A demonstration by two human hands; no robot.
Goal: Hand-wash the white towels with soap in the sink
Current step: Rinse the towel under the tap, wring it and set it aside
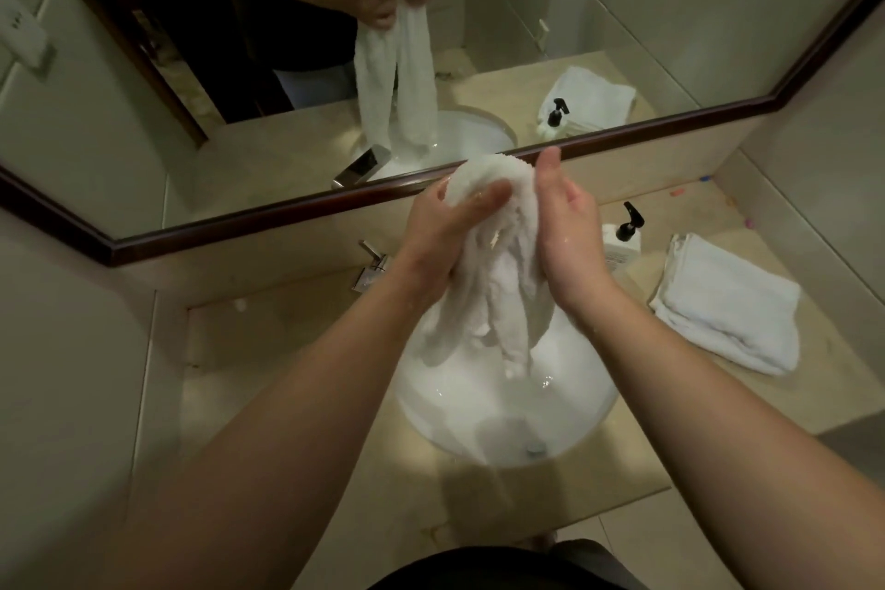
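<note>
My left hand (443, 230) grips the bunched top of one wet white towel (493, 264), thumb laid across the front of the wad, fingers curled behind it. My right hand (565, 225) presses flat against the towel's right side, fingers straight and pointing up, palm on the cloth; it curls round nothing. Both hands look wet. The towel is squeezed between the two hands and held up over the sink (479, 417), level with the lower edge of the mirror frame (239, 230).

Below the hands the towel hangs in several twisted strands. Their ends dangle over the white round basin; I cannot tell whether they touch it. One drain (535, 448) shows at the basin's near side.

One chrome tap (372, 266) stands on the counter (297, 350) behind the sink, to the left of my left wrist.

To the right of my right hand: one white pump bottle (622, 240) with a black pump head, standing upright on the counter, partly hidden by my hand. Just beyond it, further right, a stack of folded white towels (728, 302) lies flat on the counter, well apart from the sink. Exact count in the stack unclear.

Mirror repeats the same: two hands, one hanging towel, one bottle, one stack.
</note>
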